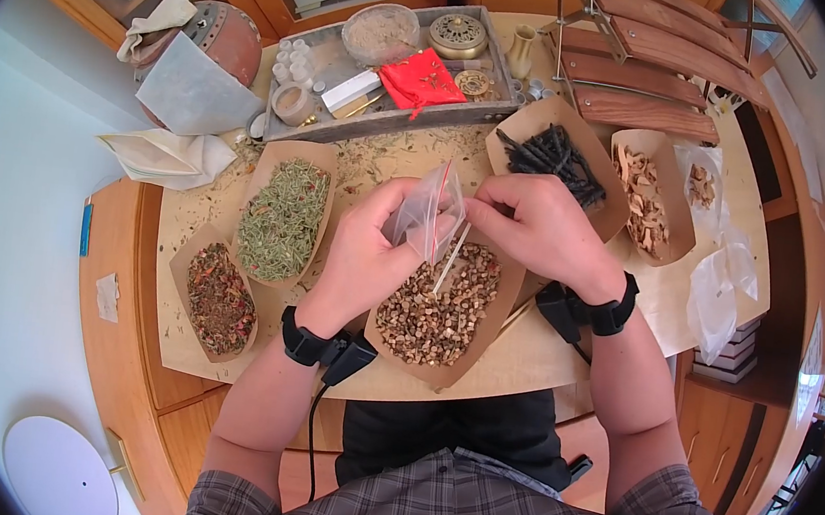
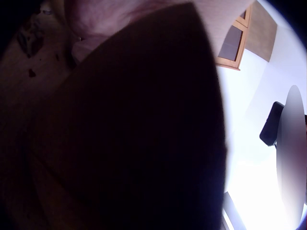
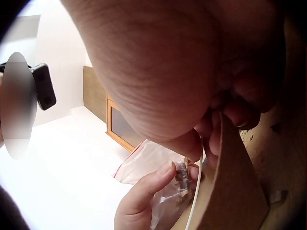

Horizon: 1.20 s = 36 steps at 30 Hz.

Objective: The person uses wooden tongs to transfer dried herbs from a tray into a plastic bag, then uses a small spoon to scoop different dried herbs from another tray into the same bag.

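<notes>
Above the tray of brown chopped pieces [image 1: 437, 310], my left hand [image 1: 374, 238] holds a clear zip bag [image 1: 434, 209] with a red line along its edge. In the right wrist view the left thumb presses the bag [image 3: 165, 194], and some brown pieces show inside it. My right hand [image 1: 539, 226] is at the bag's right side, fingertips pinching a thin white strip [image 1: 452, 258] that hangs down over the tray. The left wrist view is mostly dark, with part of a hand [image 2: 105, 19] at its top.
Paper trays hold green cut herb [image 1: 283, 219], a reddish mix [image 1: 219, 300], black sticks [image 1: 553, 162] and pale chips [image 1: 643, 203]. Behind them stands a grey wooden tray [image 1: 386, 130] with a red pouch [image 1: 421, 81]. Plastic bags [image 1: 721, 290] lie at right, beside a slatted wooden chair [image 1: 643, 76].
</notes>
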Available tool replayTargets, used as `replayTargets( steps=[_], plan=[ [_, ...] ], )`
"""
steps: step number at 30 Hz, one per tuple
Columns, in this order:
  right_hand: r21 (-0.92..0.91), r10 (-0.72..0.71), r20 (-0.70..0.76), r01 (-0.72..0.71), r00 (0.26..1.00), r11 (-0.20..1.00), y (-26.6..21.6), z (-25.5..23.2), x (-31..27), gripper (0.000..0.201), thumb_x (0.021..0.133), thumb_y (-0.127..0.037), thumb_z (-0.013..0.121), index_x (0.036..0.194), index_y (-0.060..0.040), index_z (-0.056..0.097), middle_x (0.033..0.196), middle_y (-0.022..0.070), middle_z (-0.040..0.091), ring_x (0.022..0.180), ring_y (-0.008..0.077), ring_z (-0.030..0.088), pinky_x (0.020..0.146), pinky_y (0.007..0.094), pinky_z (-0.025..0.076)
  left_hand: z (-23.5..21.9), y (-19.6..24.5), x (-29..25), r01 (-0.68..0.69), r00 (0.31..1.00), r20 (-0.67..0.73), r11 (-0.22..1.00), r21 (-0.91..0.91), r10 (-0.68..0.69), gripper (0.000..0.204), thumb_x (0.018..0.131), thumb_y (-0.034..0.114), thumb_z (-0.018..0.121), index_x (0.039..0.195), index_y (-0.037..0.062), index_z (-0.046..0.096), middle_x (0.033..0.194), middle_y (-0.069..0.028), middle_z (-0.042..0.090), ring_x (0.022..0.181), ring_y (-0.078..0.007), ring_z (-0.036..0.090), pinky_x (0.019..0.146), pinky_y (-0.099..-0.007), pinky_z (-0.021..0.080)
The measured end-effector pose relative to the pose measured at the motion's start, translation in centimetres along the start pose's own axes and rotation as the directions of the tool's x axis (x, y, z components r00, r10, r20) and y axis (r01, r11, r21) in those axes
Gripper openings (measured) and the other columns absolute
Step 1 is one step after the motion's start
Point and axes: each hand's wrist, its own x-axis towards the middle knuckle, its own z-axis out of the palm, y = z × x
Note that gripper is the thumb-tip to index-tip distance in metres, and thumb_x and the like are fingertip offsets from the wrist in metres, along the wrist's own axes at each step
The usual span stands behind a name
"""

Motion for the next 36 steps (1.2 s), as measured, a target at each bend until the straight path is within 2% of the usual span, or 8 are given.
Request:
replayTargets(
  steps=[12,14,18,25,31,36],
  plan=[
    [-0.015,-0.012,-0.001,0.012,1.000,1.000,0.10,0.01,0.03,0.035,0.104,-0.031,0.077,0.089,0.0002,0.078,0.078,0.0220,0.072,0.073,0.0419,0.071,0.068,0.0467,0.055,0.03,-0.40,0.05,-0.036,0.999,-0.039,0.999,0.030,0.037,0.032,0.104,0.017,0.082,0.130,0.0019,0.073,0.112,-0.0049,0.078,0.098,-0.0108,0.073,0.087,-0.0308,0.059],
    [-0.001,-0.001,-0.006,0.001,1.000,1.000,-0.24,-0.11,0.01,0.035,0.104,-0.031,0.077,0.089,0.0002,0.078,0.077,0.0215,0.071,0.072,0.0411,0.070,0.068,0.0461,0.055,-0.23,-0.79,0.04,-0.003,1.000,-0.006,1.000,-0.007,0.003,0.038,0.105,0.019,0.083,0.137,0.0030,0.071,0.116,-0.0005,0.074,0.104,-0.0080,0.068,0.094,-0.0290,0.056],
    [0.000,0.052,-0.008,-0.052,0.999,0.999,-0.67,-0.34,0.03,0.035,0.105,-0.031,0.077,0.088,0.0002,0.077,0.074,0.0199,0.070,0.068,0.0384,0.067,0.066,0.0441,0.053,-0.13,-0.34,-0.08,0.030,0.999,-0.023,0.999,-0.028,-0.031,0.039,0.105,0.019,0.083,0.138,0.0026,0.071,0.118,-0.0003,0.074,0.106,-0.0076,0.067,0.095,-0.0288,0.055],
    [0.036,0.040,0.010,-0.040,0.999,0.999,-0.59,-0.22,-0.03,0.035,0.106,-0.030,0.077,0.089,0.0011,0.076,0.074,0.0196,0.070,0.066,0.0360,0.066,0.065,0.0431,0.052,-0.13,-0.18,-0.10,0.037,0.999,-0.031,0.995,-0.088,-0.040,0.043,0.105,0.018,0.083,0.142,0.0020,0.069,0.119,-0.0003,0.074,0.105,-0.0076,0.067,0.095,-0.0284,0.055],
    [0.119,0.079,0.054,-0.085,0.995,0.989,-0.62,-0.52,-0.09,0.035,0.108,-0.030,0.076,0.093,0.0016,0.078,0.074,0.0180,0.071,0.063,0.0277,0.063,0.065,0.0398,0.052,-0.26,-0.79,-0.01,0.007,0.999,-0.048,1.000,-0.021,-0.008,0.042,0.105,0.016,0.082,0.142,0.0021,0.068,0.119,0.0003,0.074,0.106,-0.0073,0.067,0.096,-0.0282,0.055],
    [0.194,0.111,0.071,-0.123,0.991,0.973,-0.67,-0.69,-0.11,0.036,0.109,-0.032,0.075,0.095,0.0011,0.080,0.072,0.0105,0.070,0.066,0.0143,0.059,0.065,0.0359,0.050,-0.16,-0.74,0.01,0.003,0.998,-0.067,0.997,-0.078,-0.008,0.042,0.105,0.013,0.082,0.142,0.0025,0.067,0.120,0.0008,0.073,0.108,-0.0070,0.067,0.097,-0.0280,0.055]
  ],
)
